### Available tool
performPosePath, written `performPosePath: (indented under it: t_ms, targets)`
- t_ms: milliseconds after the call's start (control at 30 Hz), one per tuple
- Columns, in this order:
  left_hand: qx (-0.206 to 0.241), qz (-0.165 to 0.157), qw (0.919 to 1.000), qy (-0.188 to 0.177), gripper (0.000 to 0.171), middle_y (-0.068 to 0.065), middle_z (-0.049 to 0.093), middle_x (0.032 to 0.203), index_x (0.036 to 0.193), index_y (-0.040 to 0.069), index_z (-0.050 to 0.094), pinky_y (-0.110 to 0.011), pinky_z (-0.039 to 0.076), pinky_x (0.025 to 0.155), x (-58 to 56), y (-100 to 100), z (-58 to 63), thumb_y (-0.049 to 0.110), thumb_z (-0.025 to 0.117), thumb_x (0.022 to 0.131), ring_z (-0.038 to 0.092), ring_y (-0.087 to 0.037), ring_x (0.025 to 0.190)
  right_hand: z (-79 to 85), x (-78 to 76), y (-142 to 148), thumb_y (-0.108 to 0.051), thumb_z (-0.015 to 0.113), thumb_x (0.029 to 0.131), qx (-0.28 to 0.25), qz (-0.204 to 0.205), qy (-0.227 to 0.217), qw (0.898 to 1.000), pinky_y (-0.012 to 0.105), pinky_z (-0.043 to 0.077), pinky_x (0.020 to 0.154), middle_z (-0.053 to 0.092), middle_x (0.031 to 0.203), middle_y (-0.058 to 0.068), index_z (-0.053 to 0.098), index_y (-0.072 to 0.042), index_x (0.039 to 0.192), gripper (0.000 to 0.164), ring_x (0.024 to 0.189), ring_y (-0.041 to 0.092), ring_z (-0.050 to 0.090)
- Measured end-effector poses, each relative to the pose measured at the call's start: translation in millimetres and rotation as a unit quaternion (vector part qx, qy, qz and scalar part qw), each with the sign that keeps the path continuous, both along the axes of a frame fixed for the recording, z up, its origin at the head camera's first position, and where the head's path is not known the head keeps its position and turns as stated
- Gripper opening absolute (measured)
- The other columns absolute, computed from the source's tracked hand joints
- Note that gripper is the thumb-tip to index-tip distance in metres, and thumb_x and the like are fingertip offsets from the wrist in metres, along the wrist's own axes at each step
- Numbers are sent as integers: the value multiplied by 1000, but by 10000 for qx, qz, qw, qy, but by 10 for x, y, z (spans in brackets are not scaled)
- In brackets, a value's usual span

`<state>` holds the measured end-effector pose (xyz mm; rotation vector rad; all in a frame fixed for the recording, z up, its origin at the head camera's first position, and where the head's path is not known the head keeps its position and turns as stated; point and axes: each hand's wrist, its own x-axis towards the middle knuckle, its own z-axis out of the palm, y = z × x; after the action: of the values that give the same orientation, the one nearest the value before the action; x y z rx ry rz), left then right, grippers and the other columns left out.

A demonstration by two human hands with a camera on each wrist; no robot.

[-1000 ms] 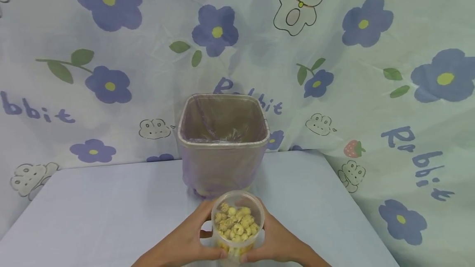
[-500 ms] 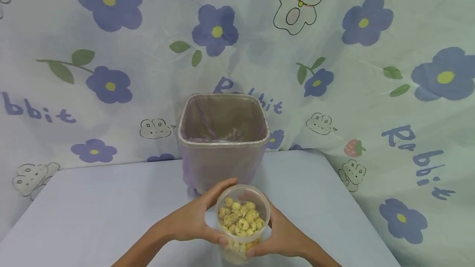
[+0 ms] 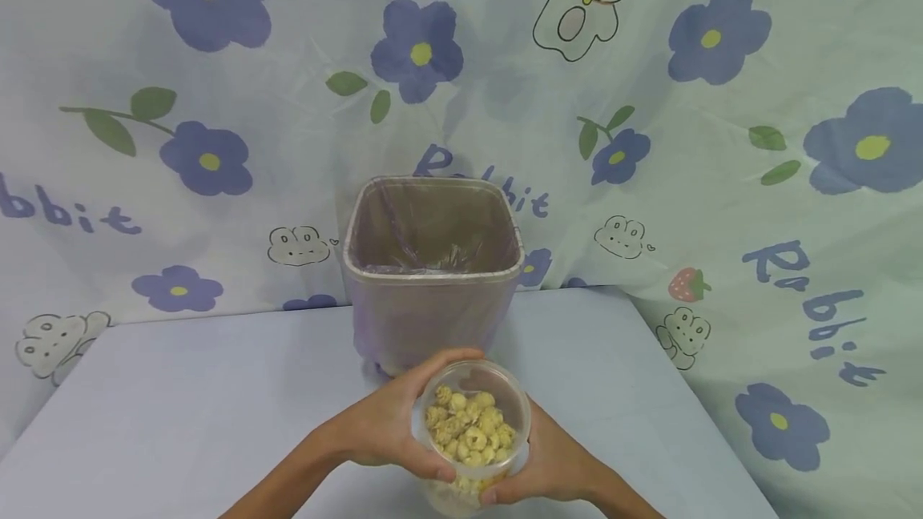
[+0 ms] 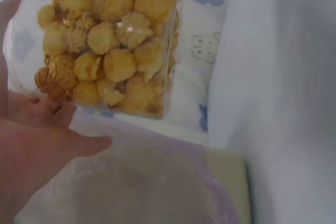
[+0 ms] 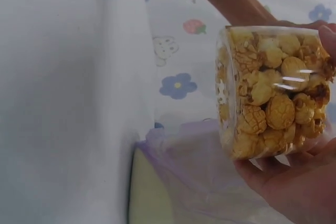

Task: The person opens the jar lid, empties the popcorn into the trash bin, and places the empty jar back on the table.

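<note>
A clear plastic jar of popcorn (image 3: 472,431), without a lid, is held between both hands at the front of the table, low in the head view. My left hand (image 3: 389,423) grips its left side, fingers reaching round the far side and thumb on the near side. The right hand (image 3: 555,459) grips the right side, thumb on the near face. In the left wrist view the jar (image 4: 110,45) hangs in the air, the left hand (image 4: 37,140) at its mouth end. The right wrist view shows caramel-coloured popcorn through the jar wall (image 5: 278,93), with the right hand (image 5: 304,187) against it.
Just beyond the hands stands a square beige bin (image 3: 433,311) lined with a thin purple plastic bag. It rests on a white-covered table (image 3: 216,399). A curtain (image 3: 303,142) printed with flowers and rabbits hangs behind and along the right.
Both hands have shifted the jar slightly right over the last second. My left hand has slid further round its far rim. The bin has stayed in place.
</note>
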<state>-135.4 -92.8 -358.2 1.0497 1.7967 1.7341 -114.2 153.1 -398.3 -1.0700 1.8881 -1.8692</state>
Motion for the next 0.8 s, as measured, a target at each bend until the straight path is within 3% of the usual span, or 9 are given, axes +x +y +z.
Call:
performPosePath:
  t_ms: [100, 300, 500, 633, 800]
  targets:
    - [-37, 303, 9991, 281, 102, -9, 49, 141, 152, 13, 33, -37, 41, 105, 26, 35, -43, 10, 89, 67, 48, -32, 126, -27, -13, -23, -2, 87, 68, -50, -148, 159, 9998, 38, 34, 112, 44, 146, 16, 30, -11, 154, 104, 132, 33, 44]
    - [20, 721, 9971, 231, 103, -11, 50, 138, 152, 14, 33, -37, 43, 104, 83, 98, -120, 11, 90, 66, 50, -31, 123, -66, -27, -63, -5, 88, 67, -24, -501, 301, 9983, 38, 36, 111, 46, 144, 15, 33, -14, 154, 104, 130, 32, 46]
    - [26, 1304, 9906, 423, 107, -8, 52, 138, 152, 20, 33, -38, 44, 103, 156, 176, -148, 16, 93, 64, 54, -28, 121, -59, -21, -81, -8, 88, 69, 99, -889, 434, 9950, 39, 40, 107, 50, 141, 12, 35, -18, 153, 100, 126, 32, 50]
    - [71, 1760, 9828, 555, 107, -4, 54, 137, 151, 22, 33, -39, 44, 102, 213, 238, -172, 19, 95, 63, 55, -26, 120, -55, -7, -93, -9, 88, 69, 155, -1157, 490, 9919, 41, 43, 104, 51, 140, 11, 36, -18, 152, 99, 123, 32, 52]
    - [60, 2694, 9600, 766, 109, -2, 54, 136, 150, 17, 35, -42, 45, 100, 308, 343, -206, 21, 97, 60, 55, -25, 119, -48, 14, -118, -24, 90, 70, 508, -1793, 612, 9806, 41, 45, 102, 53, 139, 6, 38, -23, 150, 96, 123, 27, 53]
